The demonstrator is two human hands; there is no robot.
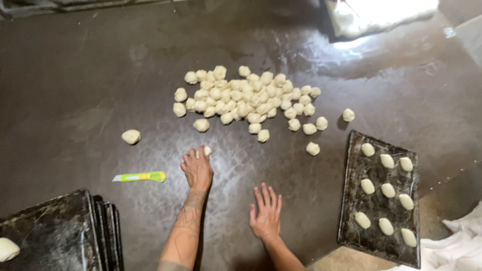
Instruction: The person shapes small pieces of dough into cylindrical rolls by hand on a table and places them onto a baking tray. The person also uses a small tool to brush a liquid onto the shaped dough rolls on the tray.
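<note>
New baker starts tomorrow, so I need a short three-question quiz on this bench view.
1. True or false: the left hand covers a dough ball.
2. How many shaped pieces lie on the right tray?
3. What lies left of the left hand? A) rolling pin B) green cutter C) whisk

Key:
1. True; the right hand lies flat on the table, holding nothing.
2. Nine, in three rows of three.
3. B

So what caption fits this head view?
Left hand rolls a dough piece beside the dough pile; right hand lies flat.
</note>
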